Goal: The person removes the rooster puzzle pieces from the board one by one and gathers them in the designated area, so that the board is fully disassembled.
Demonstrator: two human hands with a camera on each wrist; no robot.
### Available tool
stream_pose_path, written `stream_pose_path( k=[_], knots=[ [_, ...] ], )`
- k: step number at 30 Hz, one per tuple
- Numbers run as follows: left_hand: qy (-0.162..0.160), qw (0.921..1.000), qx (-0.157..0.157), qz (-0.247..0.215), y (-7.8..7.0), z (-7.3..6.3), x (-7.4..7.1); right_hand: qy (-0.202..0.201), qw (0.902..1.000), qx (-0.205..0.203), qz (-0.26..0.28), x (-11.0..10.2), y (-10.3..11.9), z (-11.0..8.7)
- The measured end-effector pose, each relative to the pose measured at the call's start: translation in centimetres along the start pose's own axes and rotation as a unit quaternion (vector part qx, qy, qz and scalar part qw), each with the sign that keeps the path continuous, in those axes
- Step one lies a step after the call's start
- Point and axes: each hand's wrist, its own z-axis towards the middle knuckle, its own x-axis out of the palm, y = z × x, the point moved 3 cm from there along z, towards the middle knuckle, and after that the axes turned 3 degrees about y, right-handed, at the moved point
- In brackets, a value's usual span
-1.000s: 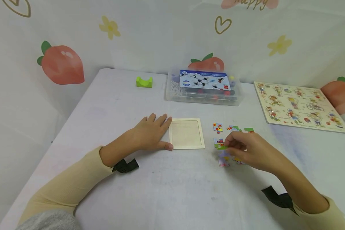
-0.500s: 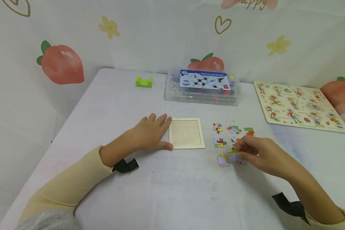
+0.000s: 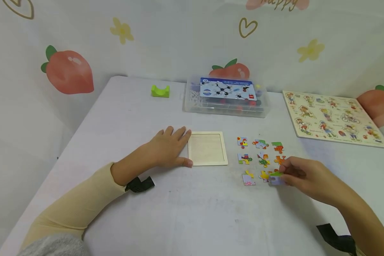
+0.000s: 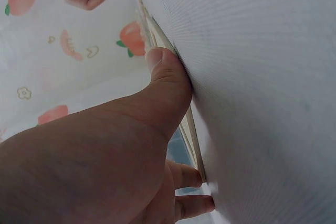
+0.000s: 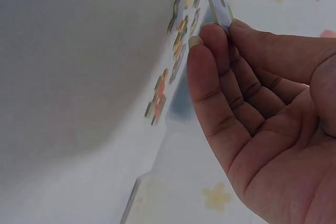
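My left hand (image 3: 168, 149) lies with its fingers spread at the left edge of a square wooden puzzle tray (image 3: 208, 164). In the left wrist view its thumb (image 4: 168, 72) rests along the tray's side. My right hand (image 3: 312, 179) pinches a jigsaw piece (image 3: 276, 179), lilac with a green edge, between thumb and fingertips. The held piece (image 5: 218, 6) tilts up in the right wrist view. It overlaps the lower right of several loose jigsaw pieces (image 3: 263, 160), laid in rows to the right of the tray.
A clear plastic case (image 3: 225, 108) with a molecule-picture card stands at the back. Left of it sits a small green block (image 3: 160, 91). A picture board (image 3: 336, 117) of cartoon figures lies at the back right. A printed cloth (image 3: 166, 42) hangs behind the table.
My right hand has moved right and a little nearer to me, carrying the pinched jigsaw piece over the others and uncovering the middle ones. The left hand and tray have stayed put.
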Motion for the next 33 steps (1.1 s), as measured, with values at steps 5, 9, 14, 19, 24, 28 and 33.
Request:
stream_pose_path(
  k=[5, 9, 14, 19, 24, 28, 33],
  knots=[
    [0.002, 1.0000, -0.003, 0.001, 0.0, 0.2, 0.1, 0.006, 0.9996, 0.029, -0.005, -0.6, -1.1, -0.6],
    [0.001, 1.0000, -0.003, -0.001, 0.1, 0.2, 0.1, 0.020, 0.9980, 0.059, -0.002, -1.0, -2.0, -0.8],
    [-0.003, 1.0000, -0.001, -0.003, 0.1, 0.4, 0.2, 0.023, 0.9961, 0.084, -0.011, -1.4, -3.3, -0.8],
    [-0.003, 1.0000, -0.001, -0.003, 0.1, 0.5, 0.2, 0.017, 0.9940, 0.104, -0.027, -1.2, -4.2, -0.6],
    [0.003, 1.0000, -0.004, -0.002, 0.1, 0.4, 0.1, 0.016, 0.9933, 0.108, -0.036, -1.2, -4.1, -0.5],
    [0.004, 1.0000, -0.004, -0.001, 0.0, 0.4, 0.0, 0.018, 0.9929, 0.108, -0.045, -1.3, -4.1, -0.5],
    [0.005, 1.0000, -0.004, 0.000, 0.0, 0.3, 0.0, 0.019, 0.9916, 0.109, -0.066, -1.4, -4.1, -0.5]
  ],
)
